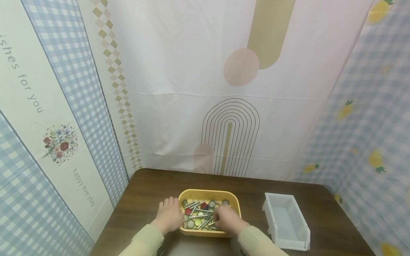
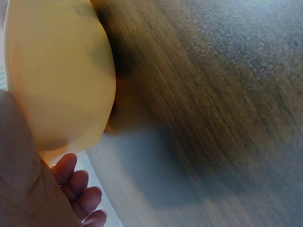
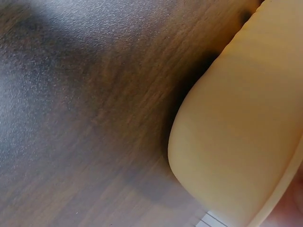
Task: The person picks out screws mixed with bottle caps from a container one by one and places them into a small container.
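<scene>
A yellow tub [image 1: 209, 233] stands near the table's front edge. Inside it, silver rod-like pieces resembling bolts [image 1: 199, 216] lie mixed with round caps [image 1: 190, 224] in grey, yellow, red and blue. My left hand [image 1: 169, 215] rests against the tub's left rim. The left wrist view shows its fingers [image 2: 87, 201] loosely bent, beyond the tub's outer wall [image 2: 61, 75]. Over the tub's right side, my right hand [image 1: 226, 218] reaches down with bent fingers among the pieces. Its fingertips are hidden, and whether they pinch a piece cannot be seen.
To the right of the tub stands a pale grey open-topped bin [image 1: 286, 217] with nothing visible in it. Both rest on a dark brown wooden table [image 1: 150, 185]. Patterned cloths [image 1: 173, 117] hang behind the table and at both sides.
</scene>
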`<state>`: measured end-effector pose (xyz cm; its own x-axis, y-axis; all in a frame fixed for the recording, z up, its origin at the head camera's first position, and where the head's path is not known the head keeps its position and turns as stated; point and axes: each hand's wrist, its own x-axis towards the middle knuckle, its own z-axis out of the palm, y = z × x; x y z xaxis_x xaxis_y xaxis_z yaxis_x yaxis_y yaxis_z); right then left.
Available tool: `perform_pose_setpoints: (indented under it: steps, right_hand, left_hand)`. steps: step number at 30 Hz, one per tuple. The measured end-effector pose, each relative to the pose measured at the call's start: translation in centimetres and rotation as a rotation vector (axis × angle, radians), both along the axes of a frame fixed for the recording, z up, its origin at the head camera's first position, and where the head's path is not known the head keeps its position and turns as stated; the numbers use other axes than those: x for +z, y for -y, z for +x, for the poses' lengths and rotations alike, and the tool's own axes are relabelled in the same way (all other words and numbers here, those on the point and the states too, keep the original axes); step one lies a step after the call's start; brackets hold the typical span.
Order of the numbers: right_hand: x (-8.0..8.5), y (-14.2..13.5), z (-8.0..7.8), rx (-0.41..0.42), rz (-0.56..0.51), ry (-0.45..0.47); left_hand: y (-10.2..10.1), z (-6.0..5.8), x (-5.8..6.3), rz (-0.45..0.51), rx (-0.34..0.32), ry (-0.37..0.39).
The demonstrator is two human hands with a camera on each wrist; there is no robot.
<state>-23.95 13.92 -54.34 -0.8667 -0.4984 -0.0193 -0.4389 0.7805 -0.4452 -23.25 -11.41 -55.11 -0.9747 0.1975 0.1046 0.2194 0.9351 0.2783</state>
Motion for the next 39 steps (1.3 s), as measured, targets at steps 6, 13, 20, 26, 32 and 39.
perform_pose_setpoints:
  steps: [6, 13, 20, 26, 32, 39]
  right_hand:
    - [0.0, -0.1, 0.2, 0.002, -0.007, 0.008]
    - [0.2, -0.5, -0.1, 0.007, -0.020, -0.003]
    - [1.7, -2.1, -0.7, -0.077, -0.115, 0.023]
    - [3.3, -5.3, -1.1, -0.190, -0.191, -0.020]
    - [4.8, -9.3, -1.5, -0.358, -0.285, -0.050]
    - [6.3, -14.0, -0.9, -0.453, -0.316, 0.001]
  left_hand:
    - [-0.1, 0.0, -0.1, 0.002, -0.005, -0.009]
    - [-0.1, 0.1, 0.0, 0.003, -0.004, 0.004]
    - [-0.1, 0.0, -0.2, 0.002, -0.006, 0.010]
    - [-0.1, -0.1, -0.4, -0.001, -0.016, -0.009]
    - [0.1, -0.1, 0.1, 0.006, -0.009, 0.011]
    - [0.2, 0.1, 0.3, 0.014, -0.013, -0.008]
